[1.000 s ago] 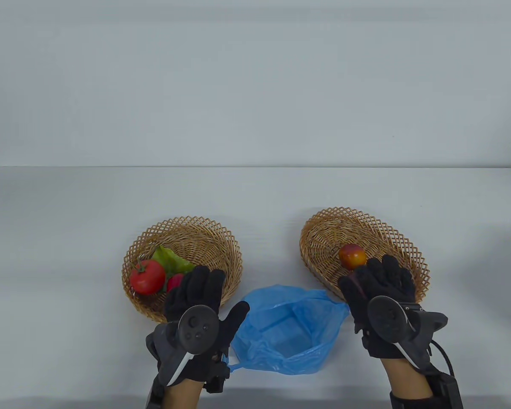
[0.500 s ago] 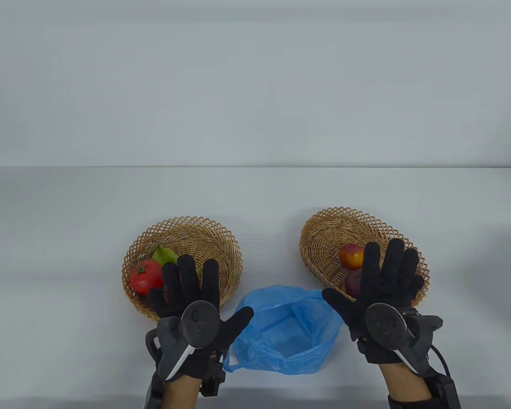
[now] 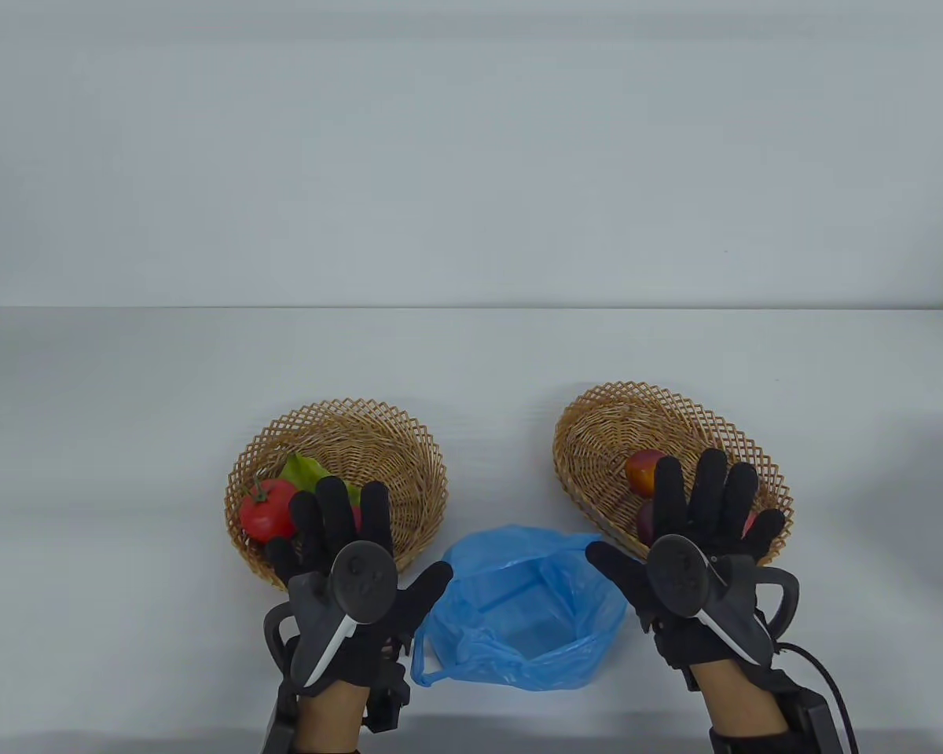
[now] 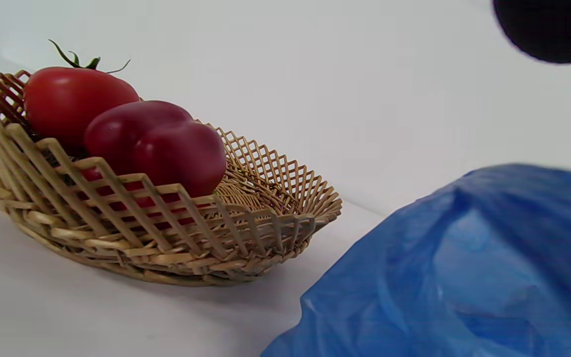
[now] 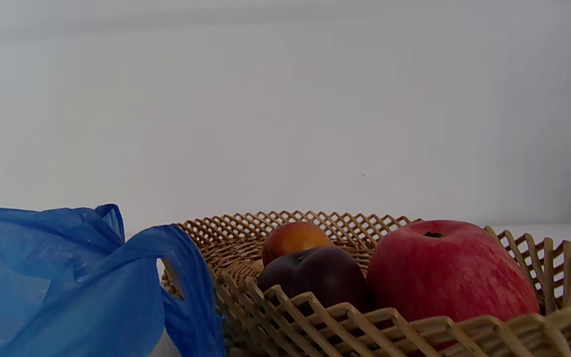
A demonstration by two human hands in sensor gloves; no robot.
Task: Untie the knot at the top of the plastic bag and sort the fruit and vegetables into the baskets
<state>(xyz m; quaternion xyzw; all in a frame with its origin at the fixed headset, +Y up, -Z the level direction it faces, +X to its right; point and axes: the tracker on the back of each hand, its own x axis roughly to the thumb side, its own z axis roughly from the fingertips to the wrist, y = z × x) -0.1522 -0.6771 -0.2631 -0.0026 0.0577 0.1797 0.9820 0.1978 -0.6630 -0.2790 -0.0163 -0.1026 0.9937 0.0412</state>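
Note:
The blue plastic bag (image 3: 522,620) (image 4: 464,267) (image 5: 67,287) lies open and looks empty between two wicker baskets. The left basket (image 3: 409,448) (image 4: 265,218) holds a tomato (image 3: 263,509) (image 4: 72,99), a red pepper (image 4: 159,146) and a green leafy vegetable (image 3: 302,471). In the right basket (image 3: 597,424) (image 5: 226,238) lie a peach (image 3: 640,470) (image 5: 293,238), a dark plum (image 3: 644,525) (image 5: 315,275) and a red apple (image 5: 444,270). My left hand (image 3: 338,534) hovers over the left basket's near side, fingers spread, holding nothing. My right hand (image 3: 703,510) is spread over the right basket's near side, empty.
The white table (image 3: 471,353) stretches back to a pale wall. A black cable (image 3: 829,675) trails from my right wrist near the front edge.
Both hands have let go of their items, spread their fingers and drawn back slightly toward me. The plum and the red pepper now lie in their baskets.

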